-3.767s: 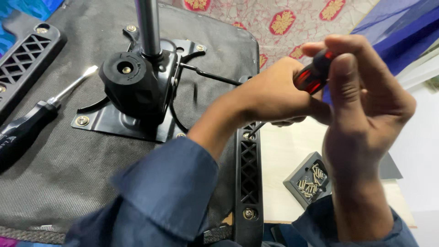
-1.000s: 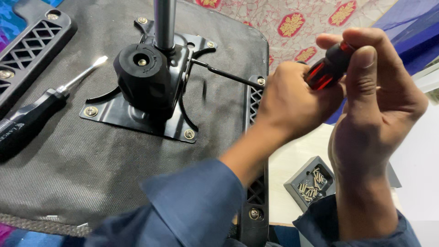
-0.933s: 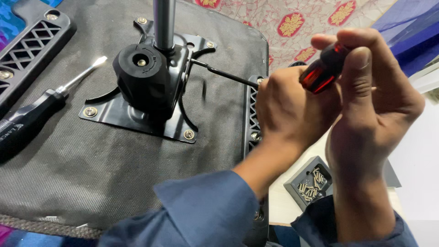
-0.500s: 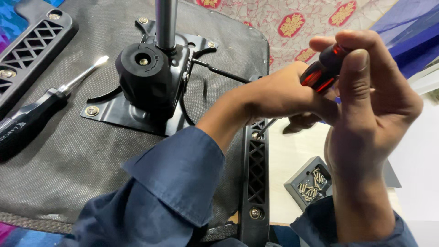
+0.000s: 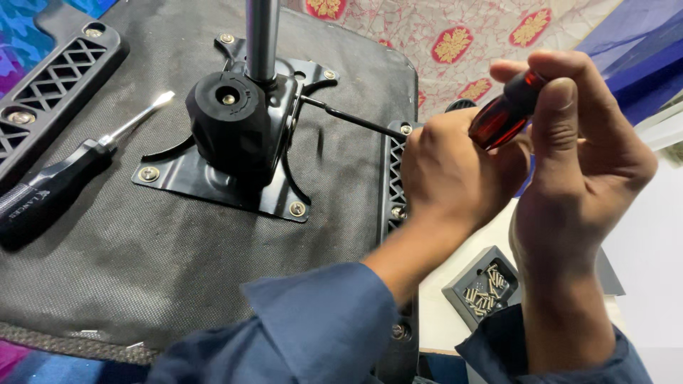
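Two hands meet at the right edge of an upturned chair seat [image 5: 178, 263], whose dark fabric underside fills most of the view. Bolted to its middle is a black metal plate [image 5: 213, 181] carrying a black knob housing [image 5: 231, 124] and a steel column [image 5: 262, 35] rising out of frame. A black latticed arm bracket [image 5: 397, 185] runs along the seat's right edge, another [image 5: 50, 85] along the left. A black-handled screwdriver [image 5: 64, 181] lies loose on the fabric at left, well apart from both hands.

The red-handled screwdriver [image 5: 505, 114] stands over the right bracket, tilted, its shaft and tip hidden behind the left hand. The right hand [image 5: 583, 163] is closed round the handle from above, thumb laid along it, wrist rising from below. The left hand [image 5: 455, 174], forearm in a blue sleeve crossing from lower left, is curled just beneath the handle; whether it grips the shaft cannot be told. Below the hands, a small grey tray [image 5: 484, 288] of little metal screws sits on a pale surface.
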A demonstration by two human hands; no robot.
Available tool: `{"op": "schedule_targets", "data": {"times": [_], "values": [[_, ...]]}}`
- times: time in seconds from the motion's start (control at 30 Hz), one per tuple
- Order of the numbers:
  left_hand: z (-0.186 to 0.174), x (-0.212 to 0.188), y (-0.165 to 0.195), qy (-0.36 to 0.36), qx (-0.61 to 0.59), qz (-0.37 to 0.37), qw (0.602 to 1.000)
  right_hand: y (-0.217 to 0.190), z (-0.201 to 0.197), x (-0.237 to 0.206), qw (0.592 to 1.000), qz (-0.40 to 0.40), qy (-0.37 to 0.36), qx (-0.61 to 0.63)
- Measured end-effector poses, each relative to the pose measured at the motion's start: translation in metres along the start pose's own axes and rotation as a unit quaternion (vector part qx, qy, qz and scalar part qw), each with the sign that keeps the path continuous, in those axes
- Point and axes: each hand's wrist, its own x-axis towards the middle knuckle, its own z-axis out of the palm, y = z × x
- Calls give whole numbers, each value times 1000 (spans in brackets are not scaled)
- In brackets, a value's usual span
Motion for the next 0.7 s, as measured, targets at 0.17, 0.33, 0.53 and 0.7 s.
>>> {"op": "schedule_targets", "data": {"times": [0.17,0.33,0.53,0.7], "values": [[-27,42,-24,-404,-234,-64,882,-2,-2,1,999,31,18,-2],[-30,60,-29,-469,-241,-58,848,-6,2,-1,1000,10,-17,22],[-7,16,0,-62,-27,-15,998,-6,5,5,999,11,-8,34],[4,-4,14,70,11,-47,996,-1,5,1,1000,6,1,31]]}}
